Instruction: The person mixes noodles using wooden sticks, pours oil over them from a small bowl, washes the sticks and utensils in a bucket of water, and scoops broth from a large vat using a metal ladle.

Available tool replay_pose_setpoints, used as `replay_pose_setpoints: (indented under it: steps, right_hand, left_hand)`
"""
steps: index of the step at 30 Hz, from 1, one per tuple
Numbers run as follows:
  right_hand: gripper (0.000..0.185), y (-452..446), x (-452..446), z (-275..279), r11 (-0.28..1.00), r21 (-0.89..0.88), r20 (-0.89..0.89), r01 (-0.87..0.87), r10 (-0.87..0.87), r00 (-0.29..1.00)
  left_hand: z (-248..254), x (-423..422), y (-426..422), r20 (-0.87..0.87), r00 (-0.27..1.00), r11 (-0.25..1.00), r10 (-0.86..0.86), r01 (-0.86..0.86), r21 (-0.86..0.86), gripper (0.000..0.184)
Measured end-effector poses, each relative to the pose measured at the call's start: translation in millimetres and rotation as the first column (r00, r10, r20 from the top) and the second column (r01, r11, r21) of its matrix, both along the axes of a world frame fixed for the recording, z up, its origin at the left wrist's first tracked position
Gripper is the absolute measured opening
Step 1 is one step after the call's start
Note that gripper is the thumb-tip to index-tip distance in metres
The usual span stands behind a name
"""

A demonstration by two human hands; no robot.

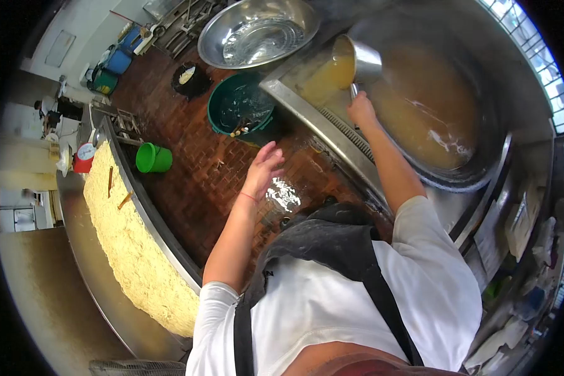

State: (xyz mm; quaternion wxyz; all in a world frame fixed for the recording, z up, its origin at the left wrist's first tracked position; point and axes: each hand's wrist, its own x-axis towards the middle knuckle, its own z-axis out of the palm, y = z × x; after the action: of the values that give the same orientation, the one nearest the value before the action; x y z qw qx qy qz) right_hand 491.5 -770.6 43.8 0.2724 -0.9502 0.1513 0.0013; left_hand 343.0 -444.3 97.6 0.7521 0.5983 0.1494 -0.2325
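Note:
My right hand (pixel 362 111) is closed around the handle of a metal pot (pixel 368 61), which is tipped on its side. Yellowish liquid (pixel 332 74) spills from its mouth onto the steel ledge beside a big round vat (pixel 420 106) of cloudy brown liquid. Over the brick floor, my left hand (pixel 266 170) is held out with its fingers apart and nothing in it. A dark green tub (pixel 217 108) of water with some handles in it stands just beyond my left hand.
A wide steel basin (pixel 257 34) sits at the top. At left, a long trough (pixel 169 254) holds a pale yellow crumbly mass (pixel 131 238). A bright green bucket (pixel 153 158), a black bucket (pixel 191 80) and blue containers (pixel 117 61) stand on the floor. A person (pixel 47 114) is far left.

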Motion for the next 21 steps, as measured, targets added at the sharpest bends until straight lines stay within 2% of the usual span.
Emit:
replay_pose_setpoints:
  steps: [4,7,11,13,16,19,21]
  right_hand:
    - [0.037,21,-1,7,1.000,-0.013,-0.038,0.007,-0.008,0.999]
    - [0.040,12,-1,-1,0.994,-0.085,-0.005,-0.064,0.064,0.998]
    - [0.038,-24,-31,14,0.986,-0.164,0.073,0.002,0.010,0.997]
    - [0.038,-58,-55,25,0.988,-0.096,0.000,0.125,-0.126,0.992]
    - [0.032,-137,-94,11,0.929,-0.226,-0.046,0.294,-0.312,0.949]
    - [0.029,-216,-130,-4,0.820,-0.322,-0.159,0.474,-0.540,0.827]
    - [0.031,-247,-149,-9,0.762,-0.350,-0.208,0.545,-0.631,0.748]
  left_hand:
    - [1,5,-23,-0.015,0.998,0.998,-0.062,0.062,0.017,0.061]
    - [-1,12,-35,-0.023,0.996,0.996,-0.088,0.088,0.016,0.060]
    - [-6,21,-40,-0.028,0.993,0.994,-0.112,0.111,-0.003,0.061]
    - [-4,24,-44,-0.031,0.993,0.994,-0.112,0.112,-0.010,0.061]
    - [0,21,-45,-0.048,0.991,0.991,-0.122,0.119,-0.062,0.061]
    - [-15,15,-42,-0.058,0.989,0.987,-0.132,0.126,-0.098,0.060]
    - [-21,12,-41,-0.079,0.987,0.986,-0.143,0.135,-0.098,0.059]
